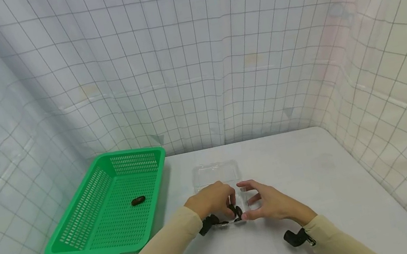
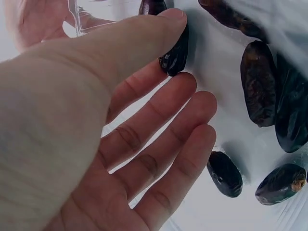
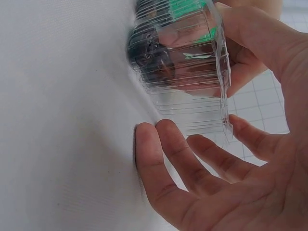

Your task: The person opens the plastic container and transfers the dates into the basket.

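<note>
My left hand (image 1: pixel 212 200) reaches into a clear plastic container (image 1: pixel 242 199) that holds several dark dates (image 2: pixel 259 83). In the left wrist view, the thumb and forefinger pinch a long, glossy date (image 2: pixel 174 57), while the other fingers extend beside it. At the container's right side, my right hand (image 1: pixel 267 202) has its thumb and fingers spread and gently bent. Its thumb and forefinger are right at the clear rim (image 3: pixel 226 103); the remaining fingertips hover close to the wall and the white tabletop. The left hand hides part of the container.
A green slotted basket (image 1: pixel 100 227) stands at the left of the white table (image 1: pixel 309 172), with one date (image 1: pixel 138 200) inside. The container's clear lid (image 1: pixel 215 172) lies folded back behind it. Gridded white curtains (image 1: pixel 191 56) surround the table at the back and sides.
</note>
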Available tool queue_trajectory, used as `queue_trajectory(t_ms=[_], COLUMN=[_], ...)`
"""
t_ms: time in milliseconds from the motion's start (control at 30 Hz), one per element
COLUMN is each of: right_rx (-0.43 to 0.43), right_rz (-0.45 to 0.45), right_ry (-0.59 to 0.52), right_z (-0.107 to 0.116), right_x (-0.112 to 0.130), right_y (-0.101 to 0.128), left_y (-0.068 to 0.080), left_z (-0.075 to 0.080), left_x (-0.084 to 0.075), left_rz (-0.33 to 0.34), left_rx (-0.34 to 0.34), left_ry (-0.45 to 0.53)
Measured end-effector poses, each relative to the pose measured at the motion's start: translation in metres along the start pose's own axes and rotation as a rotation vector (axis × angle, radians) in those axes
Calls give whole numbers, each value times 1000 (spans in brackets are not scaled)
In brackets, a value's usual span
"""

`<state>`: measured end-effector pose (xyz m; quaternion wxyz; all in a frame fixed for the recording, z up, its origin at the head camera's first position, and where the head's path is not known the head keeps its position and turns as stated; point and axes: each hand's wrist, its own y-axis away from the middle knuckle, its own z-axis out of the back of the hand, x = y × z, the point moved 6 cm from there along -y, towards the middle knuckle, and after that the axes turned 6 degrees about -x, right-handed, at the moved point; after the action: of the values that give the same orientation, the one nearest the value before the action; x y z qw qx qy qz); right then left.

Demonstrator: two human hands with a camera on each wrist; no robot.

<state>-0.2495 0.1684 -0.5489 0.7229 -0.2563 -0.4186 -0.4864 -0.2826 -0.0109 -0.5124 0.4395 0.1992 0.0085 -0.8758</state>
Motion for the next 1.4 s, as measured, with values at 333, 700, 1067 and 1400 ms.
queue_trajectory(t_ms=[333,700,1067,1400], right_rx=[-14,-18,-18,-22], right_rz=[-8,3,2,2], right_ry=[-9,-8,-3,-7], right_z=[0,0,0,0], right_x=[-4,-6,-6,-7], right_y=[0,-1,0,0], left_y=[2,6,7,8], left_z=[-3,1,0,2], left_x=[4,3,-1,-1], left_rz=[42,21,-41,-88], left_rx=[6,-35,0,-17], left_ry=[21,-7,10,38])
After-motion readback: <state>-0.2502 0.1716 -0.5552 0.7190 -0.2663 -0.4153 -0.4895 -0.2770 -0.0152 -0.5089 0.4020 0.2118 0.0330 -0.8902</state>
